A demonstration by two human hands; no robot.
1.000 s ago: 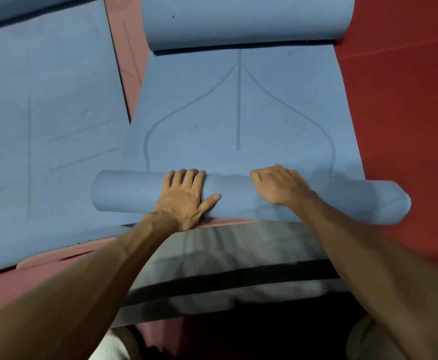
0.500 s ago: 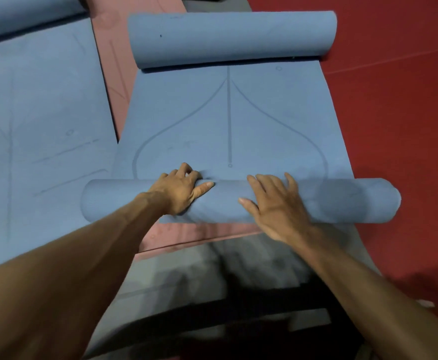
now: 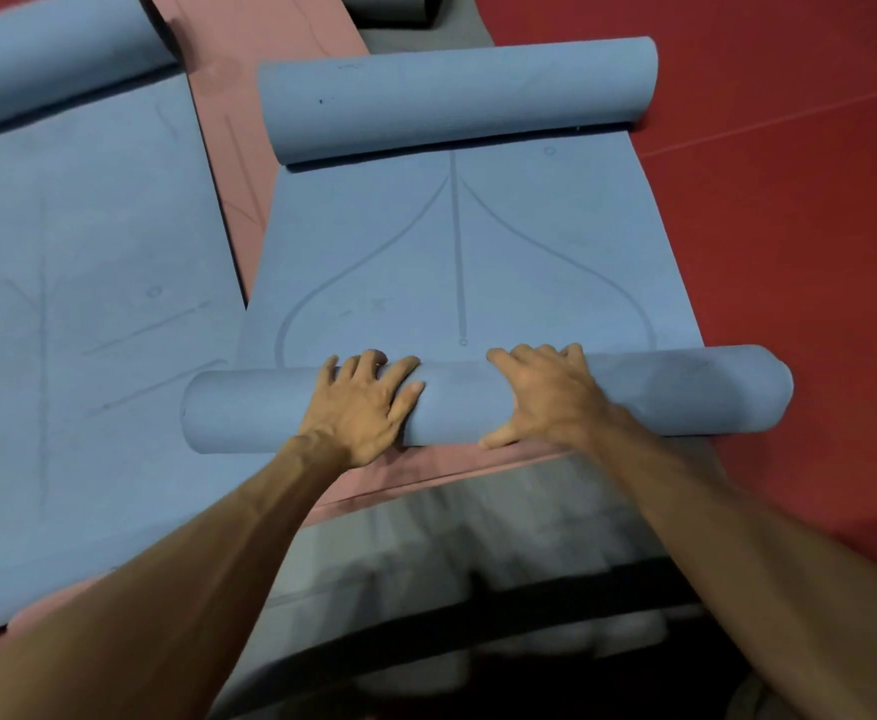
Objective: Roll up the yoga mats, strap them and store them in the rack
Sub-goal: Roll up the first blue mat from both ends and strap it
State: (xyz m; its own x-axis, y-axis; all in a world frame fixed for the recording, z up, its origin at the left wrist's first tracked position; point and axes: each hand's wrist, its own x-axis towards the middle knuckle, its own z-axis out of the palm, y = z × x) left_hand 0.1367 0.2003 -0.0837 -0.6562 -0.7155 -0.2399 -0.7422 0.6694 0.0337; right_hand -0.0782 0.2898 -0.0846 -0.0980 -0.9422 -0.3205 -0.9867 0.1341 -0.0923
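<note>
The blue foam yoga mat [image 3: 457,262] lies stretched over a pink mat [image 3: 228,148], its near end wound into a thick roll. The left hand [image 3: 361,402] and right hand [image 3: 545,397] press palm-down on that roll, fingers spread, slightly apart. I'd judge the rolling about half done: a flat stretch remains, and no strap or rack is in sight.

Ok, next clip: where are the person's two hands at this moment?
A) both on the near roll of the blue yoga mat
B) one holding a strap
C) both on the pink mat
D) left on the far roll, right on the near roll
A: the left hand and the right hand both rest side by side on the near roll of the blue yoga mat.
</note>
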